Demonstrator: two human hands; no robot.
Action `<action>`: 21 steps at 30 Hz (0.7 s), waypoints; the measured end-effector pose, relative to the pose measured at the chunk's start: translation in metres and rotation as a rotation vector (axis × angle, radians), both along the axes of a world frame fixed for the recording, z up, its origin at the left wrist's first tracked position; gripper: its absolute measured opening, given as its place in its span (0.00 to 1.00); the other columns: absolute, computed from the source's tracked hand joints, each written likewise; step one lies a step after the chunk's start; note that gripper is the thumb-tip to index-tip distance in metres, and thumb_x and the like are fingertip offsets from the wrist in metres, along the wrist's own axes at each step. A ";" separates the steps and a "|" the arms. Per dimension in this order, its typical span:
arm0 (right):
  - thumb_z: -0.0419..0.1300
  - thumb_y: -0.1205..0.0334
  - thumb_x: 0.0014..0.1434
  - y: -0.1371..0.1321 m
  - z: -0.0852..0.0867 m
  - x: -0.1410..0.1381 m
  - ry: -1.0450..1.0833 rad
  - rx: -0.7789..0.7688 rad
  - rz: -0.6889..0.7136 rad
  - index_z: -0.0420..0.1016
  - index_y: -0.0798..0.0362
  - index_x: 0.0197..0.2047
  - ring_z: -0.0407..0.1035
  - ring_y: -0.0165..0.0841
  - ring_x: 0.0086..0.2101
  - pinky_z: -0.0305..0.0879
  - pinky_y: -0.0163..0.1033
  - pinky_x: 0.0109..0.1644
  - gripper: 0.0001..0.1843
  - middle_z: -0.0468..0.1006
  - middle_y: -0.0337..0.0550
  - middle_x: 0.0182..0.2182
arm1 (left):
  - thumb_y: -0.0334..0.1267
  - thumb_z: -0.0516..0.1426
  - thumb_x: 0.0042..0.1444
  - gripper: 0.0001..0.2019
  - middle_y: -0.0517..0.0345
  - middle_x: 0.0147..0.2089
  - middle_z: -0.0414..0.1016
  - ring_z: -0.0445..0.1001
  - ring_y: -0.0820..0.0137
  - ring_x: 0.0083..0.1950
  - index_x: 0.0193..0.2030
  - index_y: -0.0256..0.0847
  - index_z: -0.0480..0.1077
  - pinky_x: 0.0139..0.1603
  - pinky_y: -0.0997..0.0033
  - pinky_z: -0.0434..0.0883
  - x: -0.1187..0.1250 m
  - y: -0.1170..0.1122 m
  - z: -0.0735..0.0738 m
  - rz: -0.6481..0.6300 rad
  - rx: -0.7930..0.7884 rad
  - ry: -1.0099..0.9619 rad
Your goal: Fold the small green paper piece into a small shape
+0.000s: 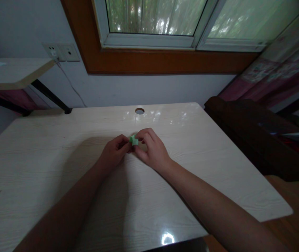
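Person at a pale wood-grain desk (217, 157), both bare arms stretched forward, forearms angling in from the near side. Hands meet beyond the middle of the desktop, a little short of the round cable hole (139, 111) near the back edge.

Between the fingertips: a small piece of light-green folded paper (134, 140), or something very like it, with short pointed corners. Too small for me to read the folds.

Left hand (115, 149): thumb and forefinger pinched on the paper's left side, the other fingers curled in. Right hand (152, 146): fingers bent, forefinger at the paper's upper right, thumb lower down, a gap between the two. Fingertips at the paper's edge; cannot tell whether they grip it or only touch.

Soft shadow of the arms on the desktop; a bright glare spot by the near edge.

Surroundings: sliding window (151, 17) ahead, in a brown wooden surround (165, 63). Wall sockets (61, 52) to the left, a thin cable (72, 84) running down from a plug. Raised shelf (15, 77) on black legs (52, 96) at the desk's far left corner. On the right, pink-and-white curtain (259, 77) and dark brown furniture (238, 129).
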State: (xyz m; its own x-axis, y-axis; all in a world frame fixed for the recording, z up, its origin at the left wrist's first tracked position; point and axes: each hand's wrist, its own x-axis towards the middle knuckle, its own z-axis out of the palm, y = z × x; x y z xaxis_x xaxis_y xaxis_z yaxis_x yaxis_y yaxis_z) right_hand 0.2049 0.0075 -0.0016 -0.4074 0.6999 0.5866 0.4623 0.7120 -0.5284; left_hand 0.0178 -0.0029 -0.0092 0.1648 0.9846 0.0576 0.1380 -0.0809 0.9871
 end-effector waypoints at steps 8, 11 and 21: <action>0.61 0.72 0.58 0.003 -0.005 0.000 0.209 -0.093 0.017 0.70 0.48 0.46 0.69 0.35 0.45 0.75 0.43 0.46 0.15 0.70 0.46 0.46 | 0.43 0.61 0.57 0.09 0.59 0.30 0.78 0.77 0.70 0.33 0.34 0.39 0.71 0.39 0.70 0.74 -0.002 0.002 -0.005 -0.022 0.006 -0.053; 0.62 0.70 0.59 0.005 -0.009 -0.001 0.285 -0.147 0.038 0.70 0.48 0.47 0.70 0.35 0.48 0.76 0.44 0.49 0.14 0.71 0.47 0.48 | 0.44 0.61 0.57 0.10 0.58 0.31 0.78 0.77 0.70 0.34 0.35 0.39 0.71 0.40 0.70 0.73 -0.002 0.002 -0.005 -0.032 0.006 -0.040; 0.64 0.68 0.59 0.006 -0.012 -0.003 0.474 -0.287 0.159 0.72 0.47 0.44 0.69 0.36 0.57 0.72 0.46 0.59 0.11 0.70 0.48 0.57 | 0.44 0.61 0.59 0.10 0.58 0.33 0.78 0.77 0.70 0.36 0.35 0.38 0.71 0.42 0.70 0.72 -0.003 0.001 -0.006 -0.089 0.021 -0.037</action>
State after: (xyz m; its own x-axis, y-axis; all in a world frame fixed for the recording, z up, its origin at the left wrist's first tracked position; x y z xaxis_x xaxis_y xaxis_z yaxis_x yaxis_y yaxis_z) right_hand 0.2021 0.0131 -0.0140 -0.2597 0.8094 0.5267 0.0271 0.5513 -0.8338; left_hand 0.0151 -0.0016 -0.0152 0.2493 0.9646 0.0859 0.0928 -0.1121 0.9894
